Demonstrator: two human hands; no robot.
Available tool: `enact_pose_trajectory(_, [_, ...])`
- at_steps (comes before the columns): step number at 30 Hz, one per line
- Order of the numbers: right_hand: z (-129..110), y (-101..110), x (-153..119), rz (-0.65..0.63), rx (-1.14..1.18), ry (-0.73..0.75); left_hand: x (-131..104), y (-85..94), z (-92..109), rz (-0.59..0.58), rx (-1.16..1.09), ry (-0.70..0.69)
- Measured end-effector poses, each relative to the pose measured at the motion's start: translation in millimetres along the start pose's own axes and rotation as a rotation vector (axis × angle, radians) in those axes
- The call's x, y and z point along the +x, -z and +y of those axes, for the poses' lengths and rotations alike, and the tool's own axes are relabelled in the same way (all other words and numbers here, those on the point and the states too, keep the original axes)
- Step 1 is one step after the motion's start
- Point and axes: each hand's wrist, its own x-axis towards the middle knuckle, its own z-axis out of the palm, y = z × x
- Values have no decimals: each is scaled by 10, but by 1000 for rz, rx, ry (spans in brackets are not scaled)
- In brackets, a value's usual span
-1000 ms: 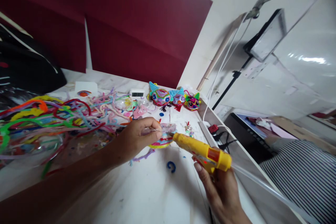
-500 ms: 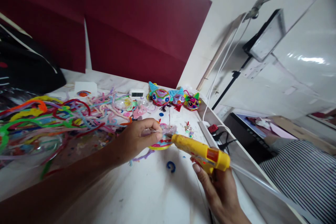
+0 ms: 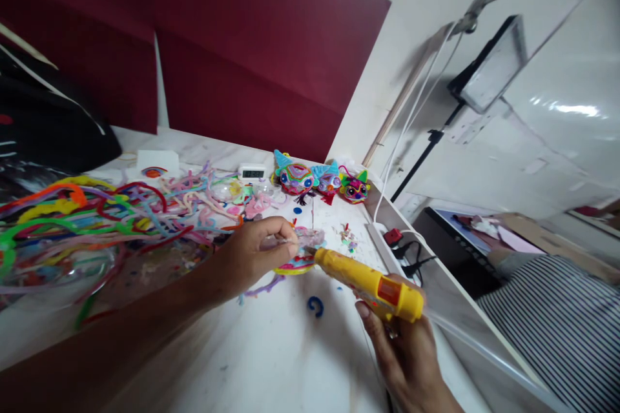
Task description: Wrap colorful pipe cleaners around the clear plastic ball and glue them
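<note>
My right hand (image 3: 411, 355) is wrapped round the grip of a yellow hot glue gun (image 3: 368, 281), its nozzle pointing left. Just left of the nozzle tip is a clear plastic craft piece (image 3: 310, 239) with pink, red and yellow pipe-cleaner stripes (image 3: 294, 267) along its lower edge. My left hand (image 3: 264, 248) pinches at this piece with thumb and forefinger, which partly hide it. Beneath them a lilac pipe cleaner (image 3: 265, 287) lies on the white table (image 3: 271, 355). A curled blue pipe cleaner (image 3: 315, 307) rests nearer me.
Tangled pipe cleaners (image 3: 130, 219) cover the left side. Finished animal-face ornaments (image 3: 296, 179) and a small white digital timer (image 3: 252, 172) stand at the back. Along the right edge runs a power strip (image 3: 385, 242) with plugs. Someone in a striped garment (image 3: 557, 322) is at the far right.
The glue gun has shifted slightly left and rolled a little in my right hand. My left hand stays nearly in place.
</note>
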Motion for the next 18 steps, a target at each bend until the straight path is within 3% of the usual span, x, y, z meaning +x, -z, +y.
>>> enact_pose_trajectory(9, [-79, -7, 10, 11, 70, -115, -12, -6, 15, 44, -37, 8])
enact_pose_trajectory(14, [-218, 58, 86, 3, 199, -251, 4, 34, -14, 16, -48, 22])
enact_pose_trajectory(18, [-351, 148, 168, -45, 277, -333, 5, 27, -16, 60, -62, 24])
